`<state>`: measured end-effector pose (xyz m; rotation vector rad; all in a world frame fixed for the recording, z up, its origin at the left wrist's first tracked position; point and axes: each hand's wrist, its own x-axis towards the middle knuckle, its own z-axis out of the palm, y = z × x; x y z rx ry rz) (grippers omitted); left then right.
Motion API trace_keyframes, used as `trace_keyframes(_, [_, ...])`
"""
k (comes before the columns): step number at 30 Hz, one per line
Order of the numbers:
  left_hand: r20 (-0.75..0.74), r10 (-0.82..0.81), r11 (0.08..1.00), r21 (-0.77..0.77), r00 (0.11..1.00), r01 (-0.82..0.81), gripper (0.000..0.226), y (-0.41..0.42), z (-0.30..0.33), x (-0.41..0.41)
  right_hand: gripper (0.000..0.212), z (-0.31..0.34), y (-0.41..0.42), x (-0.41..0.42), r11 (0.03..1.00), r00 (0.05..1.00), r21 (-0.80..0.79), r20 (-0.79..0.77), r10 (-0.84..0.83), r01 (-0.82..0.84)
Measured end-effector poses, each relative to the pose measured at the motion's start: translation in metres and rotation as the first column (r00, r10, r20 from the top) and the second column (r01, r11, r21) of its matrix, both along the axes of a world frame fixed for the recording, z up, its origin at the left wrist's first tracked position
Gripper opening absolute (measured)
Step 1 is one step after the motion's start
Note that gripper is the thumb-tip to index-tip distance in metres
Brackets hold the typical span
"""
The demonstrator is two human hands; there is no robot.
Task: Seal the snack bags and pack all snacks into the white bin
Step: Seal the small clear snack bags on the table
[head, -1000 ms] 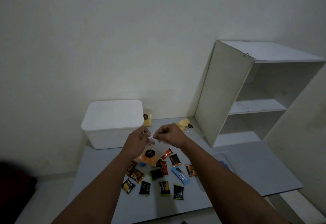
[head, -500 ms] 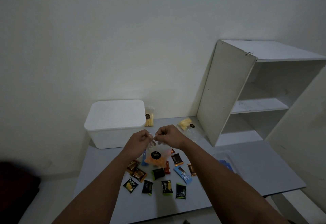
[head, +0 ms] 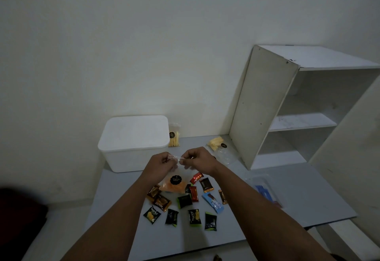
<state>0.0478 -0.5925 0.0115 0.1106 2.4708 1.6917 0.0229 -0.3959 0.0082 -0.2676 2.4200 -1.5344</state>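
Both hands pinch the top edge of the orange snack bag (head: 174, 184): left hand (head: 162, 163) at nine o'clock, right hand (head: 197, 160) at three. The seal runs between the grips; the bag probably rests on the desk (head: 298, 180). The white bin (head: 133, 147), lid on, sits at eleven o'clock.
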Motion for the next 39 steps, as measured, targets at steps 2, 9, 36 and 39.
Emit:
trace_keyframes(2, [-0.015, -0.032, 0.999, -0.023, 0.999, 0.031, 0.015, 0.0, 0.0, 0.001, 0.011, -0.001, 0.0, 0.001, 1.0, 1.0, -0.001, 0.003, -0.013, 0.013])
trace_keyframes(9, [-0.038, -0.016, 0.999, -0.043, 0.999, 0.014, 0.012, 0.002, -0.002, 0.0, 0.01, -0.007, 0.004, 0.004, 0.997, 0.998, -0.05, 0.021, -0.061, 0.062])
trace_keyframes(36, [0.012, 0.069, 0.996, 0.06, 0.998, -0.07, 0.014, 0.005, -0.002, -0.013, 0.02, -0.006, 0.017, 0.0, 0.982, 0.987, -0.148, 0.125, -0.102, 0.12])
trace_keyframes(39, [0.038, 0.1, 0.989, 0.107, 0.994, -0.104, 0.017, 0.002, -0.004, -0.015, 0.024, -0.002, 0.015, 0.0, 0.974, 0.986, -0.178, 0.113, -0.119, 0.138])
